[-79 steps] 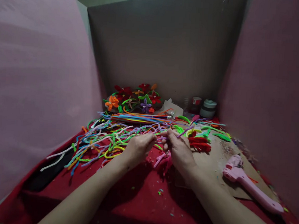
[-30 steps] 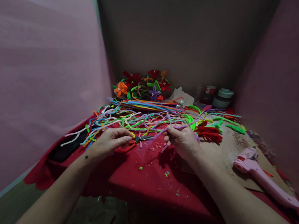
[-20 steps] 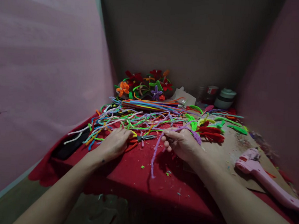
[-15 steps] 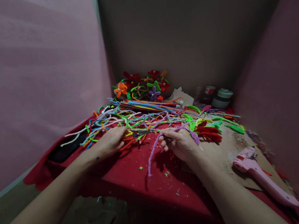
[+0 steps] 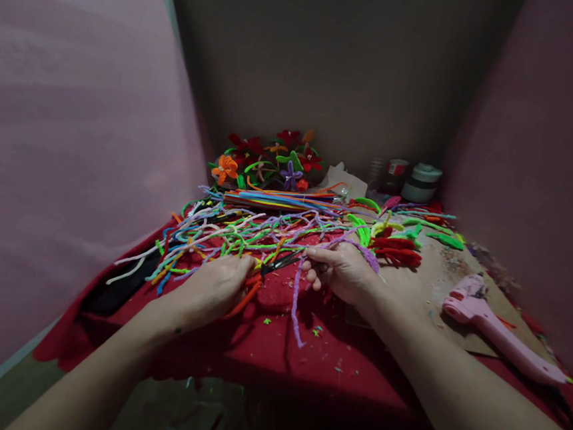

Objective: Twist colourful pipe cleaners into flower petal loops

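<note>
My left hand [image 5: 228, 280] is closed round orange-handled pliers [image 5: 281, 263], whose dark jaws point right towards my other hand. Their exact kind is hard to make out in the dim light. My right hand [image 5: 335, 267] pinches a purple pipe cleaner [image 5: 296, 309], and one end of it hangs down over the red cloth. The tip of the jaws is right by my right fingertips, close to the purple stem. A thicker purple looped part [image 5: 370, 257] shows behind my right hand, partly hidden by it.
Loose coloured pipe cleaners [image 5: 225, 226] cover the red tablecloth [image 5: 275, 348]. Behind them lie a straight bundle [image 5: 282, 201] and several pipe-cleaner flowers [image 5: 290, 174]. On the right, a pink glue gun [image 5: 497, 330] rests on cardboard [image 5: 425, 294]. A lidded jar [image 5: 422, 181] stands at the back.
My left hand has moved slightly right and down, bringing the pliers up to the purple pipe cleaner by my right hand. The hanging end has swung a little right.
</note>
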Available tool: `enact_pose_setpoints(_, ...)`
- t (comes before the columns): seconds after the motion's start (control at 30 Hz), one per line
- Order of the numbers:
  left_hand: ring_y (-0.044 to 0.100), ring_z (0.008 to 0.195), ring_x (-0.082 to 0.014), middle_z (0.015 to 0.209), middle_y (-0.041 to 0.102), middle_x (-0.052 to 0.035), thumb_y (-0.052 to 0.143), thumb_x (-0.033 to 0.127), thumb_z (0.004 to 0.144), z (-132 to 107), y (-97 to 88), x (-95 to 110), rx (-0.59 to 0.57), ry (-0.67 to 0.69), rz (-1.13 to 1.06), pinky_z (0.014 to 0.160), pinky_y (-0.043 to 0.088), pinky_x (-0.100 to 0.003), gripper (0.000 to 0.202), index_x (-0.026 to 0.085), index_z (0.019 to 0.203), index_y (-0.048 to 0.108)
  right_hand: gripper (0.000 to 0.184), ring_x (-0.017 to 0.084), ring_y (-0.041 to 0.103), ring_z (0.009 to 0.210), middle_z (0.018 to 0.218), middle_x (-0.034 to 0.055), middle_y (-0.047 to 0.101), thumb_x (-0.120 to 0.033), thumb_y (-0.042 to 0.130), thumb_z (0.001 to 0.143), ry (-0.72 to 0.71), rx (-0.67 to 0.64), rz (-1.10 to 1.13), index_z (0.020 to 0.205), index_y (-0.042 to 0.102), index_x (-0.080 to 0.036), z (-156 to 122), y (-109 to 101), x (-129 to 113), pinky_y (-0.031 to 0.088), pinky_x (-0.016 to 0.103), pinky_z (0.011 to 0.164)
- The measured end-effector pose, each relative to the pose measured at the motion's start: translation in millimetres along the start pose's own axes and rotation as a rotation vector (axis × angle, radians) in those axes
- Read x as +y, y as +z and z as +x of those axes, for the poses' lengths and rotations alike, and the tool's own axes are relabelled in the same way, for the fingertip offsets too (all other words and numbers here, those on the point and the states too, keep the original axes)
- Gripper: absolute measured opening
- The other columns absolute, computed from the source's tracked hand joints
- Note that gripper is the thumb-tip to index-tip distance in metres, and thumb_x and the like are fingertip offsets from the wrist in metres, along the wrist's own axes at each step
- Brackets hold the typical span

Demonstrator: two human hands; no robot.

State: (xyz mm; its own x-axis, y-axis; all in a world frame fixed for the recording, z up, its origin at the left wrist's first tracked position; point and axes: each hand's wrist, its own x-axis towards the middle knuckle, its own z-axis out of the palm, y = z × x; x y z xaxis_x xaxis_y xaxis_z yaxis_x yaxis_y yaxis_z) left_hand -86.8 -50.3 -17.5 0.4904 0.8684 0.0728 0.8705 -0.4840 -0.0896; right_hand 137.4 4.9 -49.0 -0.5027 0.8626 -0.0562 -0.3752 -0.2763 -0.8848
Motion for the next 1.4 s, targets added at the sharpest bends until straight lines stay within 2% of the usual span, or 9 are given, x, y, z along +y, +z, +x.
enact_pose_setpoints(0.13, 0.048, 0.063, -0.0158, 0.073, 0.056, -0.0062, 0.030, 0.022, 0.087, -0.2, 0.3, 0.6, 0.012, 0.019, 0.070, 0.058, 0.035, -0.029, 0.019, 0.016, 0.081, 0.047, 0.018, 0.011, 0.056, 0.039, 0.051, 0.0064, 0.063, -0.021, 0.065, 0.067, 0.033, -0.046, -0.004, 0.059, 0.061, -0.006, -1.9, 0.9, -1.4, 0.045, 0.019, 0.033)
enact_pose_setpoints(0.27, 0.047, 0.066, -0.0160, 0.076, 0.056, -0.0054, 0.032, 0.025, 0.088, -2.0, 1.1, -1.2, 0.008, 0.049, 0.027, 0.060, 0.035, -0.028, 0.018, 0.017, 0.083, 0.047, 0.017, 0.012, 0.057, 0.038, 0.049, 0.0057, 0.061, -0.021, 0.067, 0.064, 0.078, -0.105, 0.006, 0.059, 0.060, -0.006, -3.9, 0.7, -2.2, 0.045, 0.019, 0.032)
enact_pose_setpoints(0.53, 0.047, 0.069, -0.0154, 0.080, 0.056, -0.0045, 0.037, 0.022, 0.086, -5.4, -4.7, 0.6, -0.014, 0.106, -0.028, 0.065, 0.035, -0.028, 0.015, 0.017, 0.085, 0.050, 0.022, 0.012, 0.056, 0.035, 0.044, 0.0057, 0.061, -0.026, 0.064, 0.070, 0.204, -0.324, -0.035, 0.060, 0.059, -0.006, -6.9, -2.0, -5.1, 0.044, 0.017, 0.034)
enact_pose_setpoints(0.83, 0.052, 0.074, -0.0156, 0.081, 0.059, -0.0051, 0.036, 0.016, 0.086, -10.9, -7.3, 1.3, -0.019, 0.162, -0.012, 0.069, 0.038, -0.028, 0.016, 0.016, 0.087, 0.053, 0.018, 0.013, 0.054, 0.030, 0.041, 0.0055, 0.060, -0.024, 0.064, 0.069, 0.285, -0.365, -0.072, 0.065, 0.058, -0.007, -8.7, -0.1, -5.0, 0.040, 0.018, 0.029)
enact_pose_setpoints(1.03, 0.050, 0.063, -0.0142, 0.074, 0.058, -0.0031, 0.038, 0.021, 0.087, -11.8, -3.7, 1.9, -0.021, 0.169, 0.014, 0.058, 0.035, -0.027, 0.013, 0.017, 0.083, 0.050, 0.020, 0.013, 0.054, 0.031, 0.042, 0.0057, 0.060, -0.025, 0.062, 0.071, 0.300, -0.400, -0.095, 0.061, 0.058, -0.008, -9.3, -0.1, -5.0, 0.041, 0.018, 0.031)
enact_pose_setpoints(1.23, 0.051, 0.061, -0.0146, 0.072, 0.059, -0.0030, 0.038, 0.023, 0.088, -10.6, -1.0, 4.0, -0.037, 0.185, 0.061, 0.057, 0.034, -0.027, 0.014, 0.017, 0.082, 0.050, 0.020, 0.013, 0.054, 0.031, 0.040, 0.0051, 0.059, -0.022, 0.062, 0.071, 0.298, -0.386, -0.099, 0.056, 0.055, -0.010, -9.2, -0.4, -4.2, 0.042, 0.018, 0.030)
enact_pose_setpoints(1.4, 0.051, 0.061, -0.0151, 0.070, 0.059, -0.0036, 0.039, 0.022, 0.087, -11.7, 3.4, 2.5, -0.005, 0.198, 0.124, 0.054, 0.032, -0.027, 0.013, 0.017, 0.084, 0.050, 0.021, 0.013, 0.054, 0.031, 0.041, 0.0057, 0.059, -0.022, 0.062, 0.071, 0.285, -0.369, -0.095, 0.057, 0.058, -0.008, -9.2, -0.6, -3.2, 0.043, 0.018, 0.030)
